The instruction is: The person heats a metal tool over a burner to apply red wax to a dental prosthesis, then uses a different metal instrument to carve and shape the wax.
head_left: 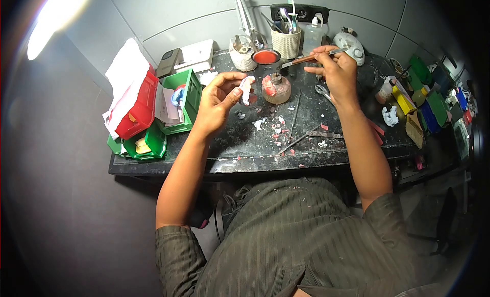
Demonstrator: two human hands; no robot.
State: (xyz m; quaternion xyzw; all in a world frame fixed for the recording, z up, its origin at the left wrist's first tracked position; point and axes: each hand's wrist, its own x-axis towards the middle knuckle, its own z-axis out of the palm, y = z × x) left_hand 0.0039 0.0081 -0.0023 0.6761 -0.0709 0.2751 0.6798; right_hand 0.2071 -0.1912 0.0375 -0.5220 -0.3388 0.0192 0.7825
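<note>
My left hand [218,102] pinches a small white and pink dental cast [247,89] between thumb and fingers, above the left part of the bench. In my right hand [337,76] is a wax knife [306,59] with a brown handle, its blade pointing left. The blade tip is just above the glass spirit burner [278,92], which has a pink lump on its left side; I cannot make out a flame. Behind the burner is a round dish of red wax [266,57], close to the blade.
Pink and white scraps, a thin metal tool [292,146] and another knife [325,135] lie on the black bench [229,151]. Green bins [190,95] and a red bin [138,110] stand left. Behind are a brush cup [286,44] and bottle [312,39]; boxes crowd the right.
</note>
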